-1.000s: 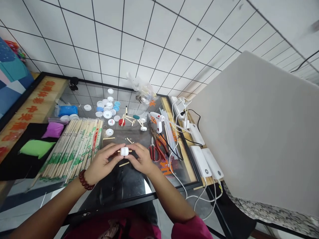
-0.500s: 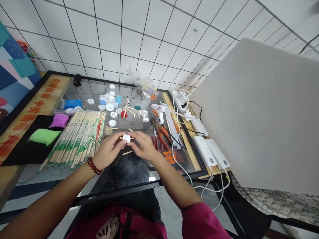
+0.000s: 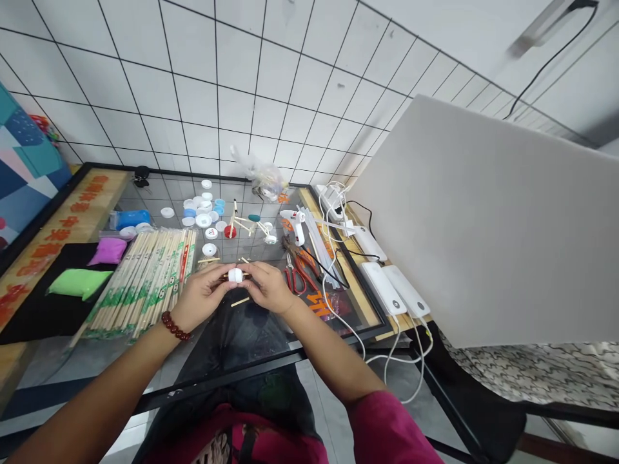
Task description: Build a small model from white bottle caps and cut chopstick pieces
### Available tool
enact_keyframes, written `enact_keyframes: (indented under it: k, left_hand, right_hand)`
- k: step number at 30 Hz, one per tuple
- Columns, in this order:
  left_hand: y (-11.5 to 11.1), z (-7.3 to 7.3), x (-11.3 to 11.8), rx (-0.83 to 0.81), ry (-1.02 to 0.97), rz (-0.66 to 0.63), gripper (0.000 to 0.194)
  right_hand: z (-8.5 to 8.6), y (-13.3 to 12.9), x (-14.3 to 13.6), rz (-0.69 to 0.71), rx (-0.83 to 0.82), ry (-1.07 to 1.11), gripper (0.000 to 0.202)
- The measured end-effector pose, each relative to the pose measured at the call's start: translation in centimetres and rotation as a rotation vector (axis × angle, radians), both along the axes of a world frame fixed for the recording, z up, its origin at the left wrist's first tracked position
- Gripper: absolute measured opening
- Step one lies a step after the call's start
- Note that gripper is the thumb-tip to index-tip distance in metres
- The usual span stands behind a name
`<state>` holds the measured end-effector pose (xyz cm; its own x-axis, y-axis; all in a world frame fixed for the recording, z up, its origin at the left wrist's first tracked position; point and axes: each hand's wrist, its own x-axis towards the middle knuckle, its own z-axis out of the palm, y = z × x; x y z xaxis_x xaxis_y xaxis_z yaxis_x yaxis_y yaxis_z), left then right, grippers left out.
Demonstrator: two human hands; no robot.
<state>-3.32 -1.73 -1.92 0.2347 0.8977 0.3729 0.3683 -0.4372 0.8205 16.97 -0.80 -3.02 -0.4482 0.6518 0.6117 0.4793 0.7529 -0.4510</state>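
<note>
My left hand point(image 3: 203, 293) and my right hand point(image 3: 268, 287) meet over the glass tabletop, fingers closed in a pinch. Between them is a pair of white bottle caps point(image 3: 235, 275), apparently set face to face. A bit of thin wooden stick shows at each side of the caps, mostly hidden by the fingers. Just below lies a short stick piece point(image 3: 240, 301) on the glass. Beyond my hands stands a small stick model point(image 3: 242, 222) with a red cap, white caps and a dark green piece.
Packs of wooden chopsticks point(image 3: 145, 277) lie left, with purple point(image 3: 107, 251) and green point(image 3: 80, 282) packets on black cloth. Loose bottle caps point(image 3: 204, 220) are scattered behind. Rightward are a glue gun point(image 3: 294, 224), red-handled pliers point(image 3: 296, 276), glue sticks point(image 3: 322, 241) and white power banks point(image 3: 384, 289) with cables.
The view has shifted, so the table sits slightly lower and further left. Both hands keep their hold on the white caps, which appear turned a little.
</note>
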Motion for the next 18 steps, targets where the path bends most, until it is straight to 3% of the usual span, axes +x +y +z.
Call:
enact_keyframes:
  k: [5, 11, 18]
  left_hand:
    - [-0.16, 0.31, 0.04, 0.030, 0.025, -0.017, 0.031]
    - [-0.84, 0.40, 0.53, -0.113, -0.106, 0.005, 0.044]
    - [-0.87, -0.09, 0.69, -0.169, -0.085, 0.001, 0.035]
  right_hand:
    - [-0.23, -0.04, -0.28, 0.005, 0.013, 0.009, 0.027]
    - [0.32, -0.12, -0.33, -0.029, -0.008, 0.007, 0.029]
    - [0.30, -0.15, -0.02, -0.042, 0.067, -0.048, 0.033]
